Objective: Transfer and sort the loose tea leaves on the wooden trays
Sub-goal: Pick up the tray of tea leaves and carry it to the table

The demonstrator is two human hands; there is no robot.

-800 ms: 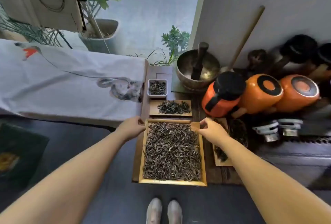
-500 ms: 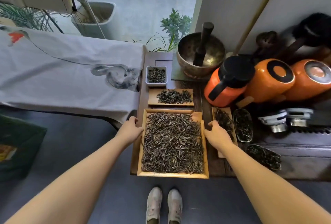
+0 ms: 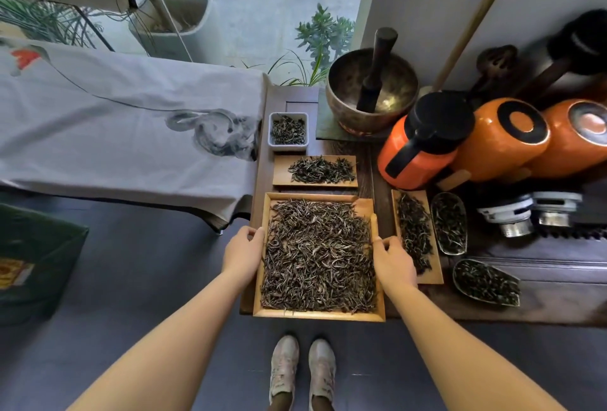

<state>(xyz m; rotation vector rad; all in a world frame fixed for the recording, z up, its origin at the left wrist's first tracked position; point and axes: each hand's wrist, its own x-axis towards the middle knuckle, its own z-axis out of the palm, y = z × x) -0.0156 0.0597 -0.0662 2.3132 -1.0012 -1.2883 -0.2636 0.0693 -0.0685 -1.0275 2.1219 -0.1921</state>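
We see both hands on the big wooden tray point(image 3: 366, 206) at the near edge of the dark wooden surface point(image 3: 381, 174). The left hand point(image 3: 242, 251) wraps the tray's left rim about midway along, thumb on top, and its grip is closed on that rim. The right hand point(image 3: 392, 261) does the same on the right rim, fingers curled over the wood — both grips hold the tray, and neither holds any leaves. The tray is filled almost edge to edge with loose tea leaves point(image 3: 318, 256), dark and wiry with some pale strands; only its far right corner shows bare wood.

Just beyond it lies a smaller flat tray point(image 3: 282, 177) with a modest heap of leaves, and beyond that a small white dish point(image 3: 272, 144) with a little more. To the right of the big tray, just beside the right hand, a narrow wooden tray point(image 3: 433, 274) carries a strip of dark leaves, and two glass scoops point(image 3: 449, 223) — one near it, one closer to us — hold leaves too.

Further back stand a metal bowl point(image 3: 341, 105) with a dark striker leaning in it and three orange jars point(image 3: 492, 148). A grey printed cloth point(image 3: 115, 135) covers the table on the left, and a pair of pale shoes point(image 3: 302, 368) shows on the floor below the tray.
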